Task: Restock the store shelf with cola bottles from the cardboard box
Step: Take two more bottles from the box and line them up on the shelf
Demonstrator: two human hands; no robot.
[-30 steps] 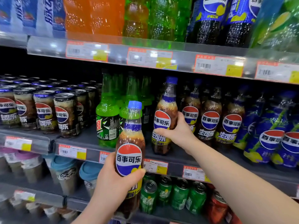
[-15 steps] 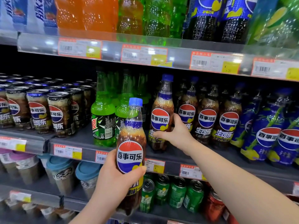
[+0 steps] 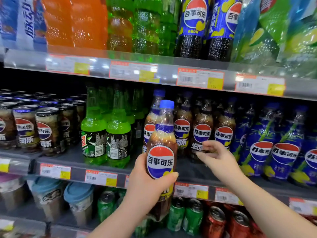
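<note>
My left hand [image 3: 147, 184] grips a brown cola bottle [image 3: 162, 152] with a blue cap and a red, white and blue label, upright in front of the middle shelf [image 3: 188, 170]. Behind it a row of the same cola bottles [image 3: 202, 133] stands on that shelf. My right hand [image 3: 217, 158] hovers just in front of those bottles with its fingers loosely spread and holds nothing. The cardboard box is out of view.
Green soda bottles [image 3: 106, 134] stand left of the cola row, cola cans [image 3: 34, 127] further left, blue-labelled bottles [image 3: 277, 148] to the right. Large bottles [image 3: 195, 26] fill the top shelf. Green and red cans [image 3: 193, 217] and cups [image 3: 78, 201] sit below.
My right hand has let go of the cola bottle on the shelf and drawn back to the right. My left hand has raised its bottle up and rightward toward the cola row.
</note>
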